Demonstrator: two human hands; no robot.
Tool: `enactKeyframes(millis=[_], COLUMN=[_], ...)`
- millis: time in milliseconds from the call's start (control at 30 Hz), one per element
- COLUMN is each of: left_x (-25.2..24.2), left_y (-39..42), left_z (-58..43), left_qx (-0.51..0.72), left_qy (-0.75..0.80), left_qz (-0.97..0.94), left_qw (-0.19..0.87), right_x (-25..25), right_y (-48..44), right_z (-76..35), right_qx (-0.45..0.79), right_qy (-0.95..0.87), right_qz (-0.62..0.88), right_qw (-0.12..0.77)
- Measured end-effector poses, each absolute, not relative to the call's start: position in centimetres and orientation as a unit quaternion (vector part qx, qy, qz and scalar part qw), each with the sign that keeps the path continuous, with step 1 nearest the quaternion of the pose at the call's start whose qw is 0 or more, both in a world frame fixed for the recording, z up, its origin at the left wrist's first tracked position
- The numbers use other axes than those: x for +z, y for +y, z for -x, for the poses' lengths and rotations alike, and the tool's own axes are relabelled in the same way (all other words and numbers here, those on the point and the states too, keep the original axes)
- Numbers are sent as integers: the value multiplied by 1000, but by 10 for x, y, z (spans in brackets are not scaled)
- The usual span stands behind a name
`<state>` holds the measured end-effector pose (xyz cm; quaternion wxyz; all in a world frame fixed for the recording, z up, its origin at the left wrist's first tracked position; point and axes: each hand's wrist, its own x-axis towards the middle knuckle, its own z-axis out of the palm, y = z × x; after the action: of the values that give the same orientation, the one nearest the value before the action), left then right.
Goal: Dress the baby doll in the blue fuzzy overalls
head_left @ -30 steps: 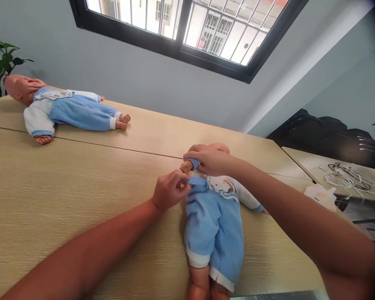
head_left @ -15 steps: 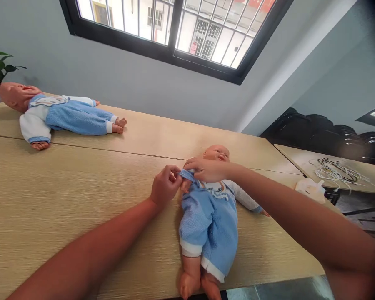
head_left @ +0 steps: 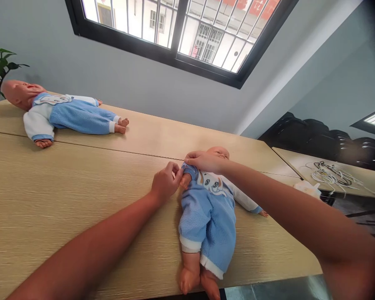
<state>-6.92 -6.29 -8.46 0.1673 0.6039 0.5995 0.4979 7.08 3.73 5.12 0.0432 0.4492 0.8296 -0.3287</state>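
A baby doll [head_left: 208, 212] in a blue and white outfit lies on its back on the wooden table [head_left: 81, 179], its feet toward the near edge. My left hand [head_left: 166, 180] is closed, fingertips pinching the blue cuff [head_left: 191, 171] of the doll's sleeve beside the doll's hand [head_left: 185, 181]. From the other side, my right hand [head_left: 203, 161] grips the same sleeve higher up, its fingers bent over the cloth. That hand and forearm cover the doll's chin and upper chest. The doll's other arm [head_left: 245, 201] stretches out to the right in its white sleeve.
A second doll [head_left: 78, 116] in a matching outfit lies at the far left, near a potted plant [head_left: 1, 66]. A white item [head_left: 308, 188] sits at the right edge. Coiled cables [head_left: 334, 174] lie on another table, with black chairs [head_left: 312, 131] behind. A barred window [head_left: 175, 46] is above.
The blue cuff, stretched out between my hands before, now sits around the doll's wrist. My right hand has shifted slightly up, covering more of the doll's face. The view has tilted a little.
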Motion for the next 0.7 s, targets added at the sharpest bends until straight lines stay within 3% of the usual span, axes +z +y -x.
enactKeyframes(millis=[133, 300, 600, 700], left_x=[-83, -85, -88, -91], left_y=[-71, -72, -66, -61], left_z=[61, 56, 76, 78], left_qx=[479, 438, 558, 626], left_qy=[551, 532, 422, 399], left_qz=[-648, -696, -670, -594], left_qw=[220, 202, 248, 312], right_x=[50, 48, 50, 52], right_y=[40, 51, 85, 88], right_z=[-65, -59, -75, -89], right_qx=[-294, -317, -376, -375], right_qy=[816, 782, 693, 668], right_qz=[-497, -534, -614, -642], right_qw=[39, 59, 36, 19])
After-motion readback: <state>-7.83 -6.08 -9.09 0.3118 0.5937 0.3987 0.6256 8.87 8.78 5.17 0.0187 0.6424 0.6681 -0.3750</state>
